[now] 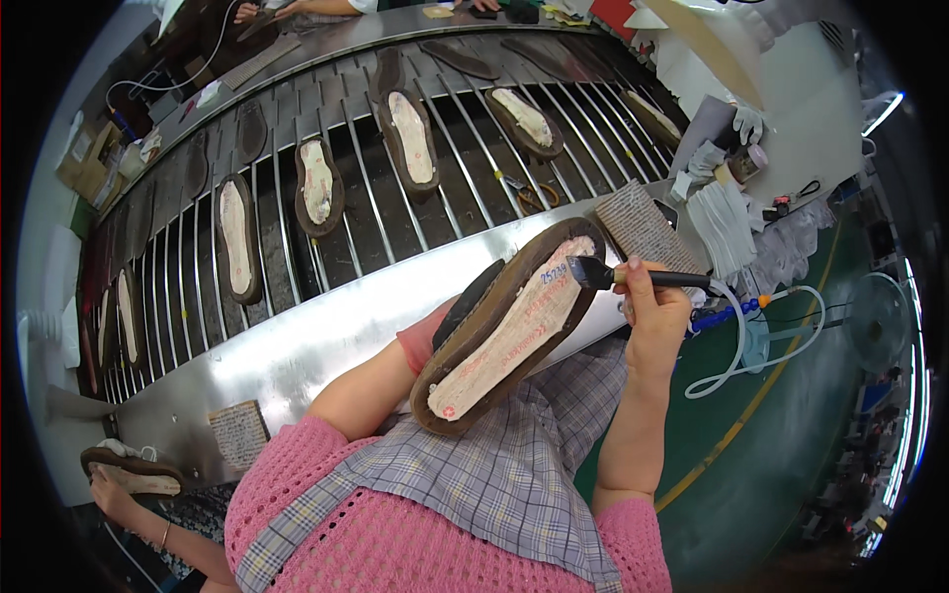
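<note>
My left hand [423, 336] supports a brown shoe upper [432, 400] from its left side and below; the shoe hides its fingers. The shoe lies bottom up and tilted above my lap. Its long pale underside [504, 341] faces me, with printed marks on it. Along the shoe's left side shows a dark flap or piece [473, 301]. My right hand [652, 316] is closed around the black handle of a brush [591, 273] with a pale tube at its rear end. The dark bristles meet the pale underside near its upper end.
Beyond the metal ledge [297, 341], a rack of metal bars [361, 198] carries several upturned shoes [237, 237] and dark soles [252, 130]. Scissors [534, 195] lie there. A textured pad [647, 225] is close by. Another person's hand [114, 494] holds a shoe at lower left.
</note>
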Demonstrator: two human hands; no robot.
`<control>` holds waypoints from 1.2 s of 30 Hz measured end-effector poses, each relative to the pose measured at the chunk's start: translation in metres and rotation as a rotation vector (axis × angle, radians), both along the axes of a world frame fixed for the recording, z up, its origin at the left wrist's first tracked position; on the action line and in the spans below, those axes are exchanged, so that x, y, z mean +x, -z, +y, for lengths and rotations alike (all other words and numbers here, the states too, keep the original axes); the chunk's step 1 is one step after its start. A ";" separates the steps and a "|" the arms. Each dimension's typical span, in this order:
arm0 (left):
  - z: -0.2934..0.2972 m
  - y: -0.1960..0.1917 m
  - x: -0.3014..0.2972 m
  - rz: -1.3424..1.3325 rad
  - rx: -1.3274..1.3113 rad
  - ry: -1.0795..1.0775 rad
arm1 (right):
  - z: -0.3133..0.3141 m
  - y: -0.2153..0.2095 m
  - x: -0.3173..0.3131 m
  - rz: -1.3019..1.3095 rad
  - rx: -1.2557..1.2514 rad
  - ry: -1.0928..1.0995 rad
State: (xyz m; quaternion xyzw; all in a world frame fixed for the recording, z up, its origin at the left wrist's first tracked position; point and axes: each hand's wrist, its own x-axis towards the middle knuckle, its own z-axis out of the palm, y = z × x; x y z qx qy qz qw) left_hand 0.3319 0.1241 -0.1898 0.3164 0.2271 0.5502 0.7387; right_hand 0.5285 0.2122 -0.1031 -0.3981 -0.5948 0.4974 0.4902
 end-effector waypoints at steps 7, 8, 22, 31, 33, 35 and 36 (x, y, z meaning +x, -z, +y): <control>0.006 0.002 -0.001 0.036 0.038 0.002 | 0.007 0.011 -0.010 0.046 0.037 0.100; 0.007 0.002 -0.002 0.039 0.040 -0.004 | 0.009 0.012 -0.008 0.051 0.016 0.100; 0.014 0.004 0.003 0.002 0.014 0.010 | 0.011 0.015 -0.009 0.126 0.077 0.187; 0.020 0.014 0.007 0.043 -0.022 -0.033 | 0.010 0.015 -0.009 0.071 0.228 0.206; 0.022 0.013 0.008 0.029 -0.039 -0.024 | 0.008 0.019 -0.008 -0.067 0.362 0.269; 0.024 0.013 0.007 0.022 -0.036 -0.018 | 0.007 0.017 -0.006 -0.252 0.640 0.278; 0.025 0.016 0.007 0.022 -0.024 -0.014 | 0.006 0.016 -0.005 -0.346 0.779 0.281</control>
